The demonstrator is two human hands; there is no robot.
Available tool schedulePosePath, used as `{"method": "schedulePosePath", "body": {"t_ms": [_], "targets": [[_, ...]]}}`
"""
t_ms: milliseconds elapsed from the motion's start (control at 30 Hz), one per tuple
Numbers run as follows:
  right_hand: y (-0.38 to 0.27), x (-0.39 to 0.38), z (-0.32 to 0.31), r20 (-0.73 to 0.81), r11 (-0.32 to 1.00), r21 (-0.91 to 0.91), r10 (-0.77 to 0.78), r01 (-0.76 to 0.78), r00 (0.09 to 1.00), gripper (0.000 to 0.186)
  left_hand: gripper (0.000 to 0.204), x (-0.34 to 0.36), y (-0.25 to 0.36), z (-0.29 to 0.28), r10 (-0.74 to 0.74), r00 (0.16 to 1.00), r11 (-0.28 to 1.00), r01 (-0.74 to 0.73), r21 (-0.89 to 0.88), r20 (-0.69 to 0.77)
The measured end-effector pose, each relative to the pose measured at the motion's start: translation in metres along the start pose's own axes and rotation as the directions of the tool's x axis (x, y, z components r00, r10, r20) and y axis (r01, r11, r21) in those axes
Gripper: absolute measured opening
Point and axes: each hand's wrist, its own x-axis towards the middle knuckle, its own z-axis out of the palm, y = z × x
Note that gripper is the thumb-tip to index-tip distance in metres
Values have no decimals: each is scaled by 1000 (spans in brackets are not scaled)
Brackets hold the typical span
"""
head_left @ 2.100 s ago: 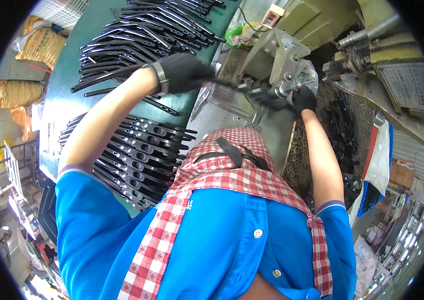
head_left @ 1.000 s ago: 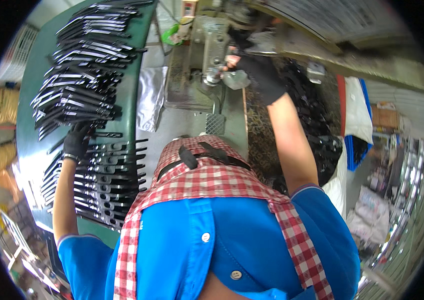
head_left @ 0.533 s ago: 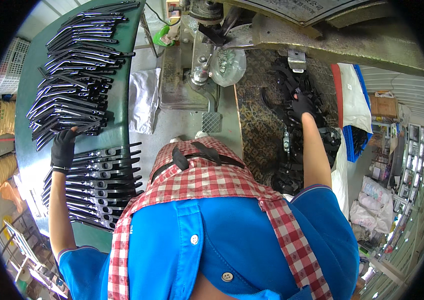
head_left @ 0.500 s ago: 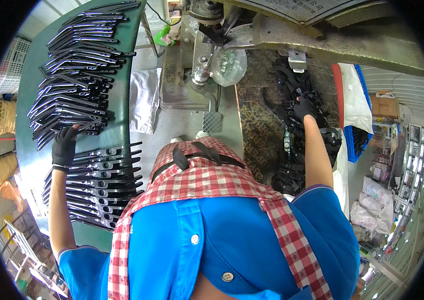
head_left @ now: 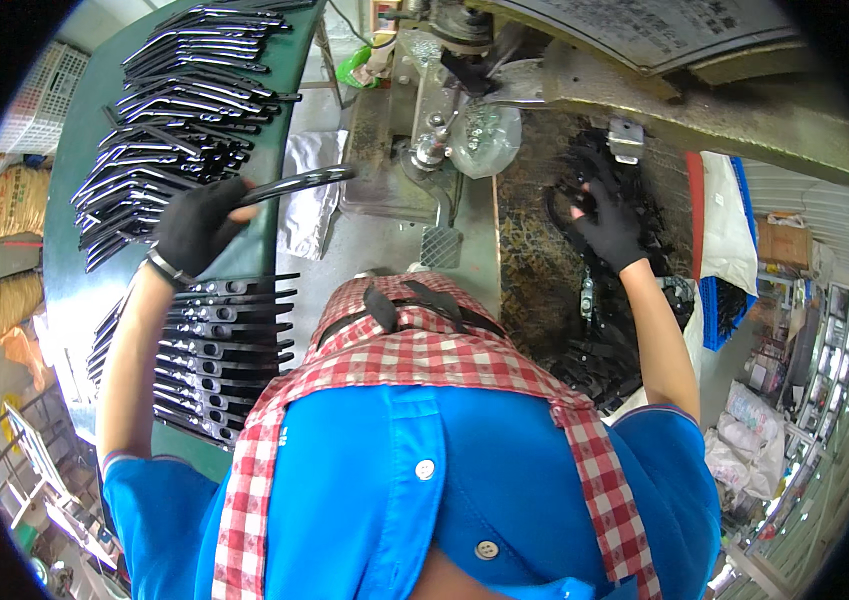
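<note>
My left hand [head_left: 199, 228], in a black fingerless glove, is closed round one end of a glossy black bent lever [head_left: 306, 183]. The lever's free end points right, past the green table's edge. Beneath and beyond that hand lie rows of similar black levers [head_left: 159, 165] on the green table [head_left: 84, 130]. My right hand [head_left: 612, 228], gloved the same way, is among a heap of black parts [head_left: 599, 365] on the right-hand bench. Two bare fingertips show near a curved black part [head_left: 552, 205]. The other fingers blend into the dark heap, and any grip there is hidden.
A machine with a metal arm [head_left: 714, 115] stands ahead, with a clear bag of small metal pieces [head_left: 485, 138] beside it. Below is a foot pedal [head_left: 440, 246]. More black levers with holes [head_left: 214, 365] lie at the near left. A silvery bag [head_left: 312, 190] lies beside the table.
My left hand has lifted a lever off the rows and brought it right. My right hand has shifted slightly toward the heap's left side. The whole view has moved a little.
</note>
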Motion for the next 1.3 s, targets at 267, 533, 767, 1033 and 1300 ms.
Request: {"method": "schedulePosePath", "body": {"t_ms": [267,533,767,1033,1300], "targets": [[-149,26,-38,42,864,436,-301,253,953,32,33,39,61,-7,219,973,974,-223,-51,-68],[-180,36,-54,242,959,76,-284,274,928,41,34,34,63,-13,177,981,947,-191,258,75],[-180,48,-50,211,894,337,-378,296,902,38,36,43,60,-14,260,965,931,-259,257,30],[-182,68,-68,204,940,-26,-329,341,922,38,32,55,62,0,269,960,952,-253,173,-72],[-171,95,-77,180,972,-103,-191,212,965,52,32,113,48,-14,355,928,924,-331,192,-109]]}}
